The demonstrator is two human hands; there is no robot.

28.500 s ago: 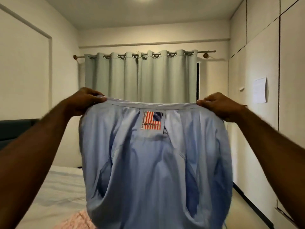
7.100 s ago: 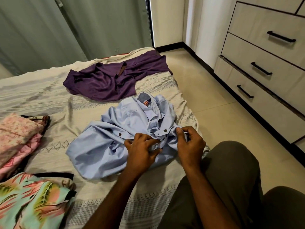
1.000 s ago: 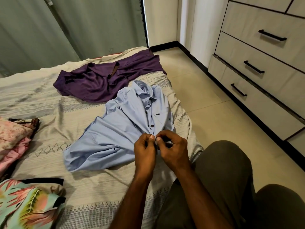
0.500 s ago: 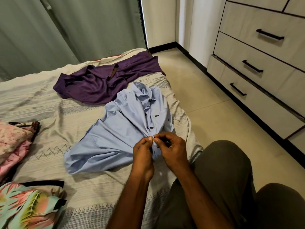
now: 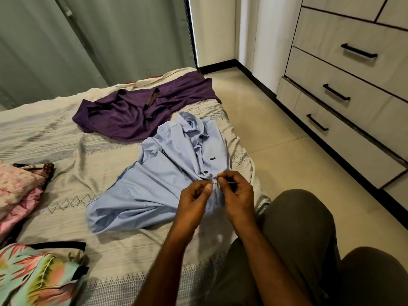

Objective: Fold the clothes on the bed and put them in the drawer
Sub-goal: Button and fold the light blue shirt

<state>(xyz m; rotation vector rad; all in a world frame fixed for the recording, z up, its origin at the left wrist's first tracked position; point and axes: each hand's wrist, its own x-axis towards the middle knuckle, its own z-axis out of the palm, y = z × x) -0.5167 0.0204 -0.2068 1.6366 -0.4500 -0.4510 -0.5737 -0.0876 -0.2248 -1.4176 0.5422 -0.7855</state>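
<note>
Shirt [image 5: 167, 184] first: the blue shirt lies spread on the bed [image 5: 123, 257], close to the edge where you sit, with its collar pointing away from you. It lies face up so you can reach the row of dark buttons down its front.

Your left hand [image 5: 194, 202] and your right hand [image 5: 237, 195] are side by side at the low end of that row. The fingers [image 5: 208, 188] of the left hand pinch the cloth on one side of the opening. The fingers of the right hand are curled in and pinch the other side. I think you are doing up a button, but the button itself is too small to see. Closing the front should keep the two halves from sliding apart when you fold.

Your knees are by the bed edge, so the shirt is easy to reach.

To your left, near you, is a bright cloth with leaves [image 5: 37, 277] on it. A bit farther is a pink pile [image 5: 17, 191]. I cannot tell if it is folded.

Past the blue shirt lies a purple shirt [image 5: 136, 113], crumpled and touching the blue collar. It is not folded yet.

On your right, across the floor, are the drawers [image 5: 344, 138] with black handles. The bottom drawer looks pulled out a little; the others are closed. No clothes show in them, so most of the job is left.

At the far end hangs a green curtain [image 5: 88, 40].
</note>
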